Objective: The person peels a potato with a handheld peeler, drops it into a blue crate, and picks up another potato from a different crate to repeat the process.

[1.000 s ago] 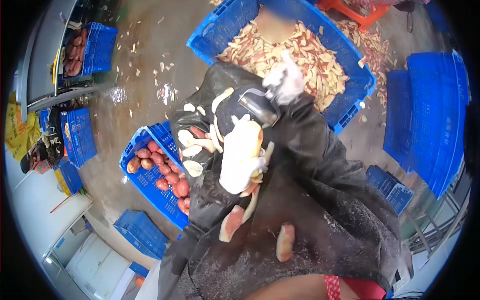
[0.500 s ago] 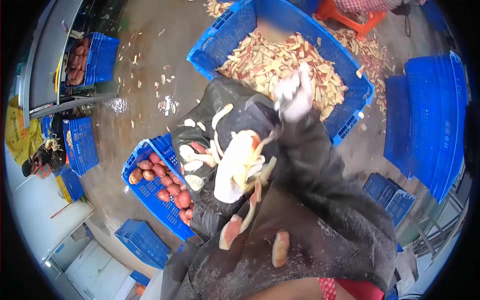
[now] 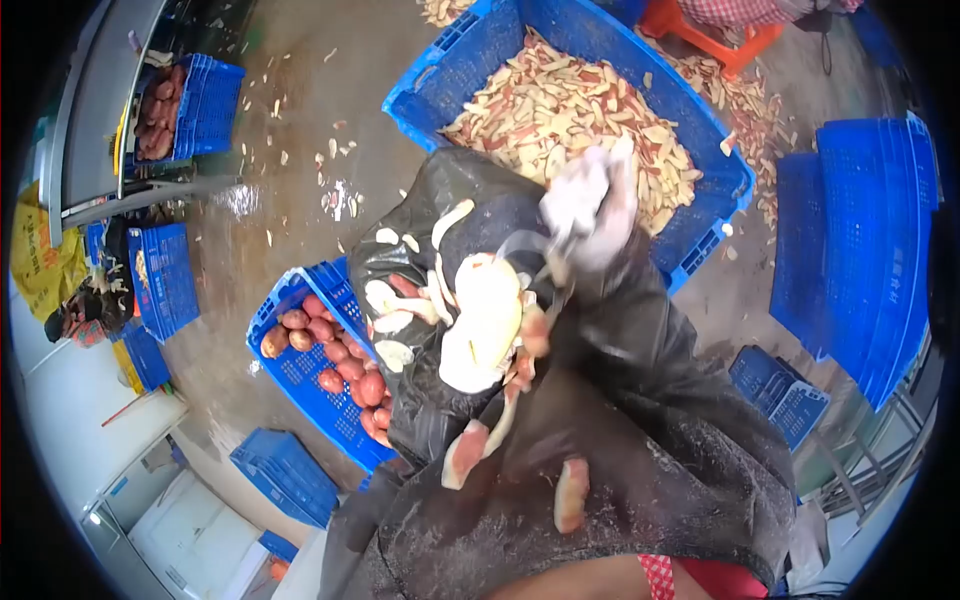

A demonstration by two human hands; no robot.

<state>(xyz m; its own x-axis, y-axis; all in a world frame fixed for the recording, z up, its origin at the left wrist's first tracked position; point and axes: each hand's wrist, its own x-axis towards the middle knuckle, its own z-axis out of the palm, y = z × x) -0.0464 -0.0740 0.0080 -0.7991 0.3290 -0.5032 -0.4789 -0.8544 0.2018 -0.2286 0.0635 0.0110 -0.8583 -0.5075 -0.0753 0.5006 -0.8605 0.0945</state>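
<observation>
My left hand (image 3: 470, 362), in a white glove, is wrapped round a pale, mostly peeled potato (image 3: 490, 288) above my dark apron (image 3: 620, 430). Glare blurs the edge between glove and potato. My right hand (image 3: 585, 205), also gloved in white, is closed to the upper right of the potato. It grips a thin tool whose shape is smeared by motion. Peel strips (image 3: 465, 455) lie on the apron and beside the left hand. Beyond my right hand, a blue crate (image 3: 715, 205) holds a heap of pale and red peelings (image 3: 560, 105).
Red potatoes (image 3: 350, 368) sit in a blue crate (image 3: 290, 375) at the left. Stacked blue crates (image 3: 860, 250) stand at the right. Peelings are scattered over the wet floor (image 3: 330, 90). Near an orange stool (image 3: 705, 40), part of another person's checked clothing shows at the top.
The red patch at the potato's upper end no longer shows. My right hand remains beyond the potato, slightly shifted and differently angled. Peel below the potato has shifted, and the whole view has moved slightly.
</observation>
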